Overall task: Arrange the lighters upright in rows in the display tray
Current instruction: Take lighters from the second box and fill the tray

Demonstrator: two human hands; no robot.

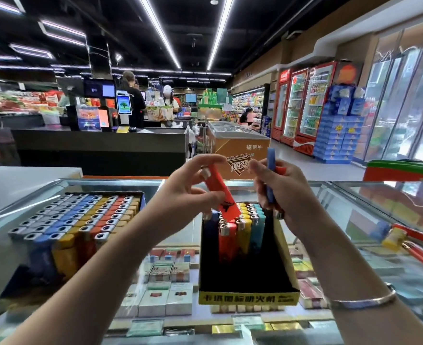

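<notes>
Head view: left hand [190, 188] holds one red lighter [220, 192], right hand [287, 190] several

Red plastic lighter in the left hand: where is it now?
Head view, centre: the red plastic lighter is held tilted by the left hand, just above the rows in the yellow-fronted cardboard display tray.

I stand at a glass counter [354, 220] in a shop with a black ceiling [193, 33] crossed by long white light strips [159, 31]. Ahead runs a dark checkout desk [101, 148] with screens; red drink fridges [305, 105] line the right wall beside a pale floor [292, 160].
</notes>
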